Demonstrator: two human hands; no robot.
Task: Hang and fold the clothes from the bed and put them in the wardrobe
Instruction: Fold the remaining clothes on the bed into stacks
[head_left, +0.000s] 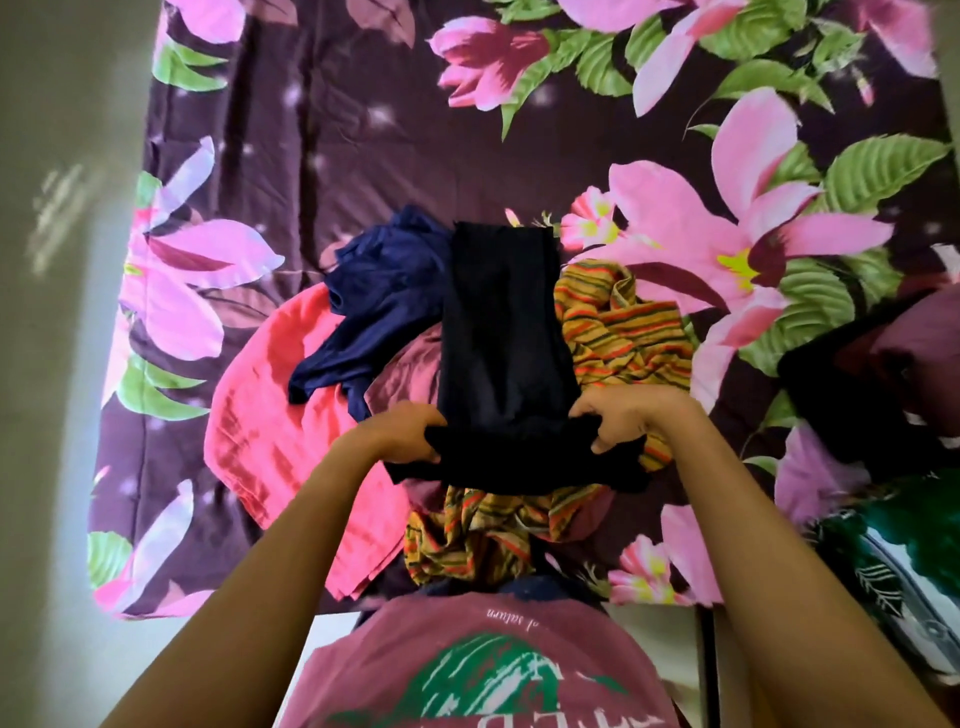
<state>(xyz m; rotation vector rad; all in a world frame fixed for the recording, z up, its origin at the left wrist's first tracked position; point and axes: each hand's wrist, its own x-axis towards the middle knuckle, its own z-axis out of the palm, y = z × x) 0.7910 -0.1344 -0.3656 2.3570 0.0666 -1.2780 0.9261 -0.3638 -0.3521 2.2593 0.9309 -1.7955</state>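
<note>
A black garment lies as a long narrow strip over a heap of clothes on the bed. My left hand grips its near left corner, and my right hand grips its near right corner; the near end is bunched between them. Under it lie a navy blue garment, a coral pink cloth, a maroon garment and a yellow striped garment that also shows below my hands.
The bed has a dark purple sheet with big pink flowers and green leaves. Dark folded clothes and a green printed item sit at the right edge. Grey floor runs along the left.
</note>
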